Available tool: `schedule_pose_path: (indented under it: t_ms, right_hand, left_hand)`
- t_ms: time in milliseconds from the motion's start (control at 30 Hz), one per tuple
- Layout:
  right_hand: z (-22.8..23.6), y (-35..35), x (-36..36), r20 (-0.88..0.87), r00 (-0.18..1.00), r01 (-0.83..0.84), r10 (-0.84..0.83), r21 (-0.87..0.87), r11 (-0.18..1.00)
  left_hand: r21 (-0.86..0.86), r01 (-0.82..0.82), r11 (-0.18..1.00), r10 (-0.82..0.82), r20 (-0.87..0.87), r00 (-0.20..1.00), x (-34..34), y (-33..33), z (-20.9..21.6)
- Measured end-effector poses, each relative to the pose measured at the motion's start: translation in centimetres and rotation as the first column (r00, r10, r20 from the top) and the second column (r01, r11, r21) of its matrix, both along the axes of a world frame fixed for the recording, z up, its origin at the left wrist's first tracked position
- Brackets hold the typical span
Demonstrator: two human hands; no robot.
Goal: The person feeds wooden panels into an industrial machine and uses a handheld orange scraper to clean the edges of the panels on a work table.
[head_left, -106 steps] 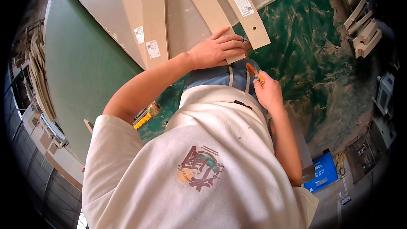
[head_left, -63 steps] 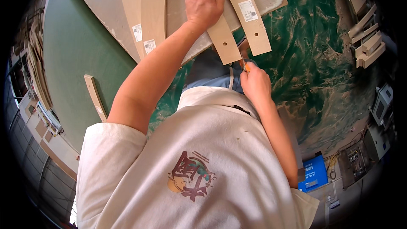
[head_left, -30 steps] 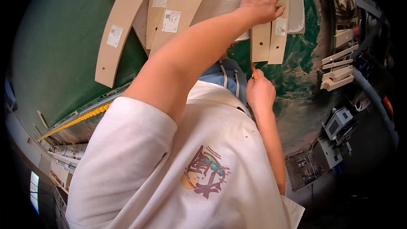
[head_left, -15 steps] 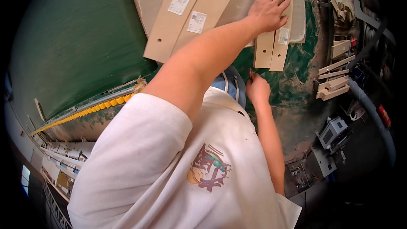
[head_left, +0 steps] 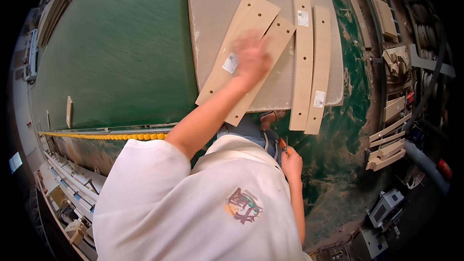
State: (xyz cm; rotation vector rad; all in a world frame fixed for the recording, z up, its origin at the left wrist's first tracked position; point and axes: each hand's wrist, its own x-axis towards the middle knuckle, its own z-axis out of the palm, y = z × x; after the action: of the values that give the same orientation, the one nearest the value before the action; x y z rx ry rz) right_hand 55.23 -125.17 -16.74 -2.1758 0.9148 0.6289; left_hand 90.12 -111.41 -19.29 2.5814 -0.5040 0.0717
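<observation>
Pale boards, all drilled with round holes, on a grey surface [head_left: 212,14]. The left hand [head_left: 252,58] lies over a fanned, overlapping group of boards [head_left: 216,81]; motion blur prevents telling whether its fingers are spread or pressed together, or whether they touch the wood. The fingers of the right hand [head_left: 292,164] are curled around an orange-handled tool [head_left: 282,144], below the near edge of the surface. To the right, two narrow boards [head_left: 304,75] lie lengthwise, their near ends overhanging that edge: a downward knock there could tip one onto the green floor [head_left: 338,159]. Uneven pressure on the fanned group could make one board slide over another, and a careless turn of the wrist could bring the tool against the trousers [head_left: 249,135]. White rectangular labels [head_left: 230,63] bear print too small to read; the white shirt [head_left: 193,217] carries a multicoloured emblem [head_left: 244,206] with dark lettering.
</observation>
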Motion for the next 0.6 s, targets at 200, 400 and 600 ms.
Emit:
schedule_pose_path:
  t_ms: [200, 400, 600]
  right_hand:
    - [-1.9, -1.5, -3.1, -0.014, 0.998, -0.056, 0.056, 0.008, 0.998]
    - [-1.8, -2.3, -3.2, -0.006, 0.999, 0.044, -0.044, 0.084, 0.995]
    - [-2.2, -3.2, -3.6, 0.023, 0.990, 0.136, -0.138, 0.084, 0.987]
  left_hand:
    - [0.054, -0.011, 0.998, 0.007, 0.075, 0.997, -0.6, 7.5, -1.5]
    - [0.032, -0.170, 0.985, 0.168, 0.075, 0.983, 1.7, 6.2, -2.3]
    - [0.208, -0.228, 0.951, 0.253, -0.105, 0.962, 1.3, 5.7, 0.4]
